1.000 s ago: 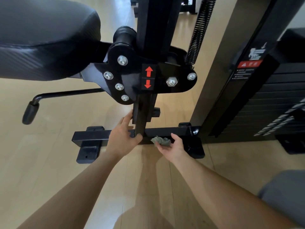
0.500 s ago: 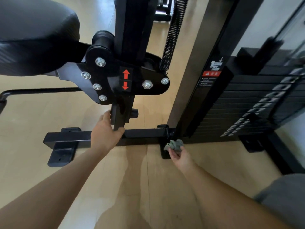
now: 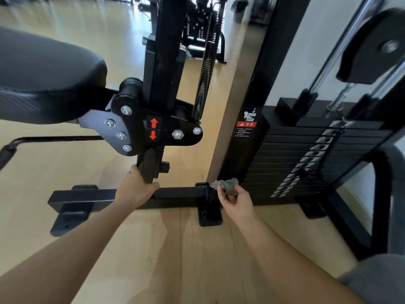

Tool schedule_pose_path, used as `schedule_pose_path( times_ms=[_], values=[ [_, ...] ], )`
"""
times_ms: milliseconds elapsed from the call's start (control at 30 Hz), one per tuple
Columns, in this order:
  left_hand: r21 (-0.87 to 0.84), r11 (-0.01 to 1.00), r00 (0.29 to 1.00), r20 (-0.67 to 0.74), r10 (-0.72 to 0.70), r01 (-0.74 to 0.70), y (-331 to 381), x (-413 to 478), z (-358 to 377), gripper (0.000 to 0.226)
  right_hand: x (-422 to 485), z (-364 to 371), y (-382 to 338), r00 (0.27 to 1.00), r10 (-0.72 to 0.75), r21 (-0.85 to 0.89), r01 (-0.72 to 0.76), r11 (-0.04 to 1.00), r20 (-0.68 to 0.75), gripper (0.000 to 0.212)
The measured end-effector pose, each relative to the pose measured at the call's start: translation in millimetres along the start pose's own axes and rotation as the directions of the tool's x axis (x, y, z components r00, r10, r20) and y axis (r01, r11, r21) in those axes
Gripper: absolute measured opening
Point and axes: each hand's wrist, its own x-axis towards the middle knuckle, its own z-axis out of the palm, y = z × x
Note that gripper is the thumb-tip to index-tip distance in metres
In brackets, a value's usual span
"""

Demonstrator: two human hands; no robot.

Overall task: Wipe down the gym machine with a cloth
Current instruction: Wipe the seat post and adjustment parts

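Two hands low at the foot of the gym machine (image 3: pixel 166 130), cloth (image 3: pixel 226 185) in the right.
Right hand (image 3: pixel 237 201) nearer: fingers (image 3: pixel 221 193) curled tight round the bunched grey cloth, held just ahead of the fingertips, at or touching the foot of the black upright (image 3: pixel 247 88), long axis running up and away. Left hand (image 3: pixel 135 189) farther off, wrapped round the seat post (image 3: pixel 151 163) above the base bar (image 3: pixel 182 193).

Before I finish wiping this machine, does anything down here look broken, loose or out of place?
Nothing stands out. The bolts on the bracket are all in place, the spring runs straight and the weight stack sits even. The left hand grips the post, and the right hand holds the cloth at the base bar's end.
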Motion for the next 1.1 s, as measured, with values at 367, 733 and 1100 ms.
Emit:
schedule_pose_path(
  times_ms=[367, 733, 1100],
  values=[
    [-0.193, 0.981, 0.996, -0.076, -0.039, 0.024, 44, -37, -5, 0.065, -66, 59, -16, 0.982, -0.032, -0.01, 0.034, 0.999, 0.185, 0.036],
    [-0.543, 0.75, 0.92, -0.129, 0.37, -0.378, 172, -74, 20, 0.021, -118, 113, -56, 0.927, -0.28, -0.513, 0.372, 0.773, 0.25, 0.02],
    [-0.576, 0.66, 0.876, -0.307, 0.372, -0.482, 214, -62, 26, 0.011, -137, 120, -95, 0.69, -0.445, -0.682, 0.701, 0.211, 0.571, 0.016]
  ],
)
